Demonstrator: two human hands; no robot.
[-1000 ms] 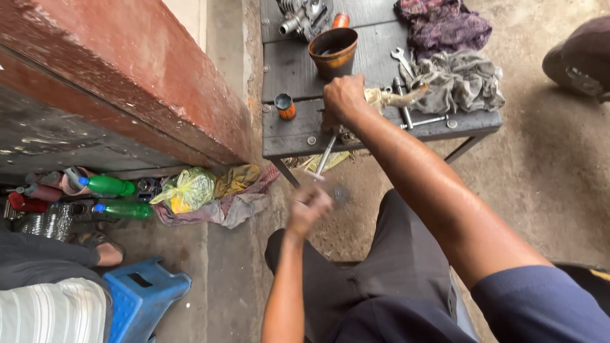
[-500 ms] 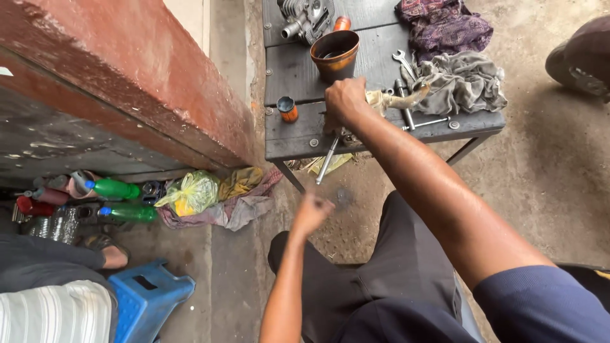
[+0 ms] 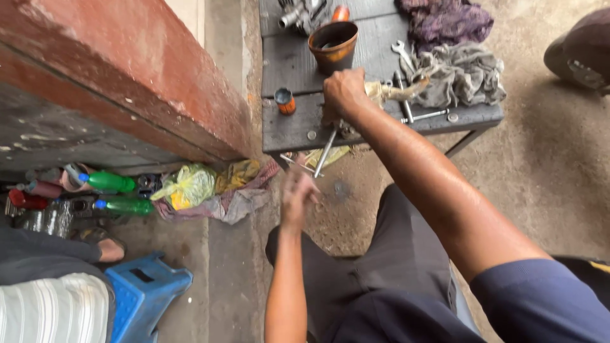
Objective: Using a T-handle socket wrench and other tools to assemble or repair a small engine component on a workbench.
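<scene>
A: Biggest first; I see the dark wooden bench [image 3: 286, 63] set against the red wall [image 3: 127, 82], low enough that I sit over it; why is the work at its front edge?

B: I judge so the metal rod [image 3: 325, 152] can hang off the edge and slant down toward my knees; my right hand [image 3: 343, 95] is closed around the part at the rod's upper end, pressing it to the boards; the part itself is hidden under the fist.

A: And the left hand [image 3: 298, 194]?

B: Below the bench edge, near the rod's lower tip; it is blurred, fingers half curled, and I cannot tell whether it grips anything.

A: Around it?

B: Grey rags [image 3: 464, 76] and a purple cloth [image 3: 445, 22] heaped at the far right, a brown pot [image 3: 333, 44] just beyond my fist, spanners [image 3: 406, 95] laid flat beside the rags.

A: Packages?

B: A yellow-green bag [image 3: 187, 185] and two green bottles [image 3: 114, 194] lie on the ground under the wall; a small orange-banded can [image 3: 284, 101] stands left of my fist; labels too small to make out.
</scene>
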